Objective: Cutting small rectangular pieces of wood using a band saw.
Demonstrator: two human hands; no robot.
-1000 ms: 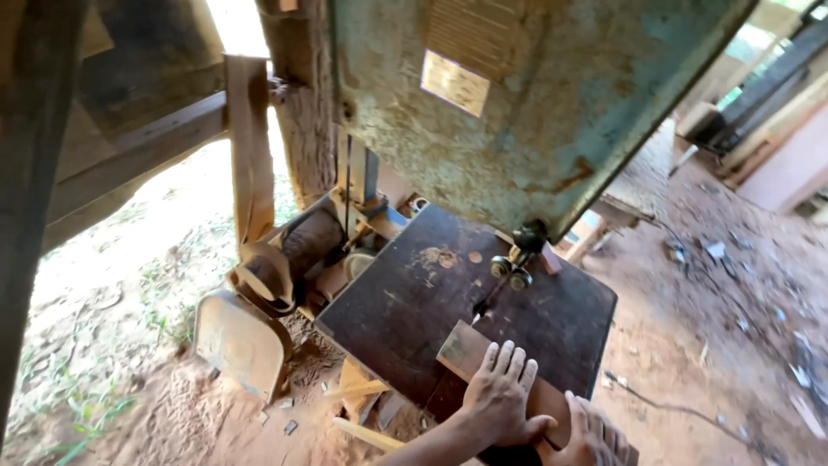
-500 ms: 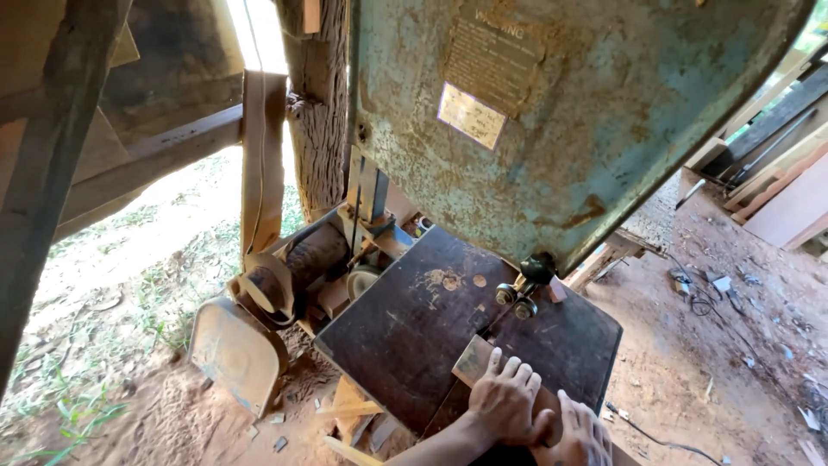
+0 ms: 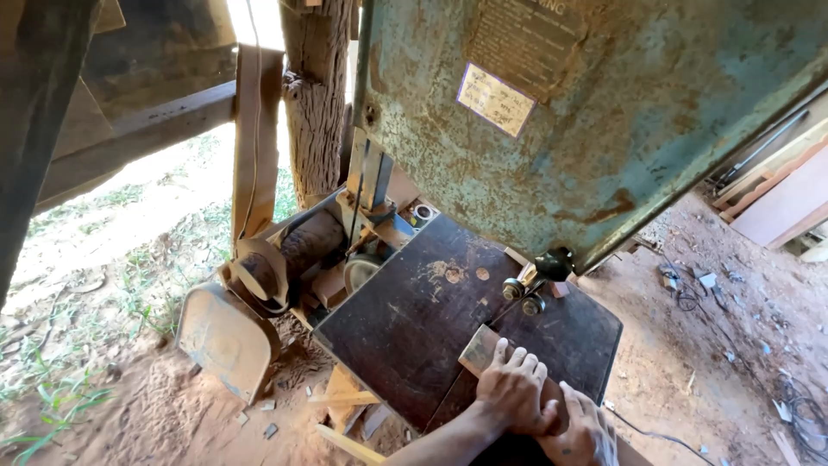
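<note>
A rusty green saw cabinet (image 3: 604, 112) looms over a dark steel table (image 3: 414, 319). On it lies a wooden block (image 3: 477, 349), pressed flat under the left hand (image 3: 516, 393), fingers spread; the right hand (image 3: 582, 431) rests just beside, its grip hidden.

Blade guide (image 3: 533, 289) blocks ahead; saw table (image 3: 414, 319) open leftward

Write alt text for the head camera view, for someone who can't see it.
Two bare hands, left hand and right hand, press a small wood block flat on a dark saw table, near the blade guide of a rusty blue-green band saw. Red dirt ground surrounds it.
</note>
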